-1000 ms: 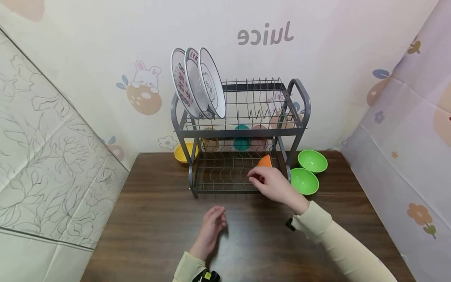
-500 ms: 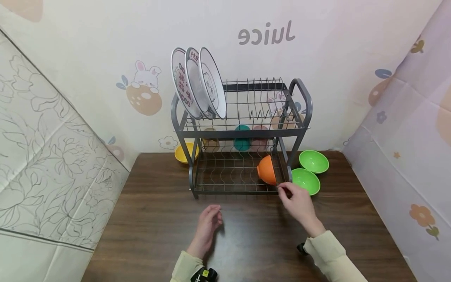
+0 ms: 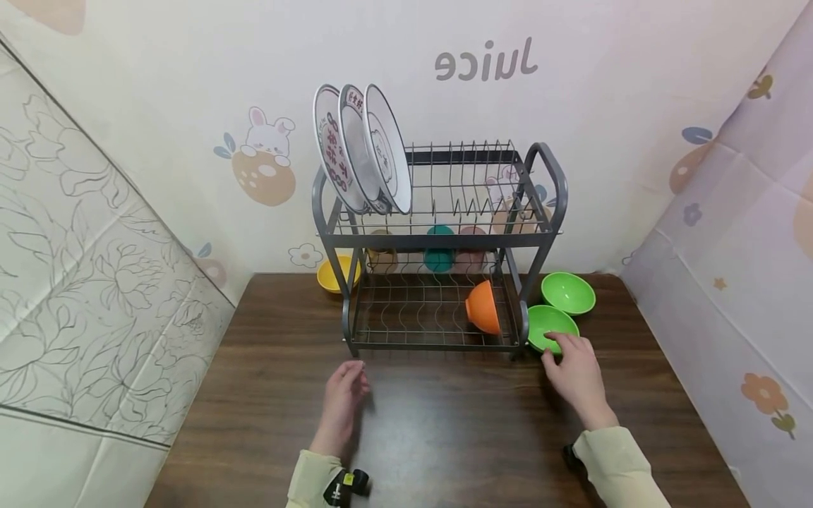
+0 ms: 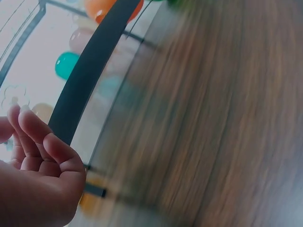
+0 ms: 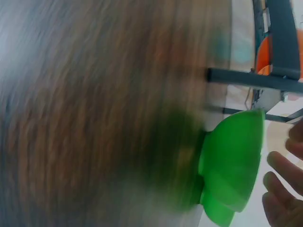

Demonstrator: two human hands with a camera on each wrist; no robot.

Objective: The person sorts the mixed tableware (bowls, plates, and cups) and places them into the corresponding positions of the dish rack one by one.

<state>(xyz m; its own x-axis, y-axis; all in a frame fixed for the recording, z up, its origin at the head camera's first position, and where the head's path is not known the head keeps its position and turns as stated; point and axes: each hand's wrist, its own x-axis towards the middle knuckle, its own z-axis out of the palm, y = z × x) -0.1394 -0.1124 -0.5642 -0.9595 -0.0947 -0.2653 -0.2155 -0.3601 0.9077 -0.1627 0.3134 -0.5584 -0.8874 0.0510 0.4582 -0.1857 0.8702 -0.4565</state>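
My right hand (image 3: 576, 374) is over the near edge of the front green bowl (image 3: 545, 322), thumb and fingers spread with nothing between them. In the right wrist view its fingertips are close to the rim of that green bowl (image 5: 234, 158). A second green bowl (image 3: 568, 293) stands just behind. An orange bowl (image 3: 483, 309) leans on its side at the right end of the lower shelf of the dish rack (image 3: 438, 241). My left hand (image 3: 343, 398) hangs loosely curled above the table in front of the rack and holds nothing.
Several white patterned plates (image 3: 387, 152) stand upright on the left of the upper shelf. Behind the lower shelf show a teal cup (image 3: 439, 257), a pink cup (image 3: 470, 259) and a tan cup (image 3: 382, 261). A yellow bowl (image 3: 333, 275) sits left of the rack. Patterned walls border the table.
My right hand has let go of the orange bowl, which leans in the rack, and moved right to the front green bowl. My left hand has shifted a little to the left.
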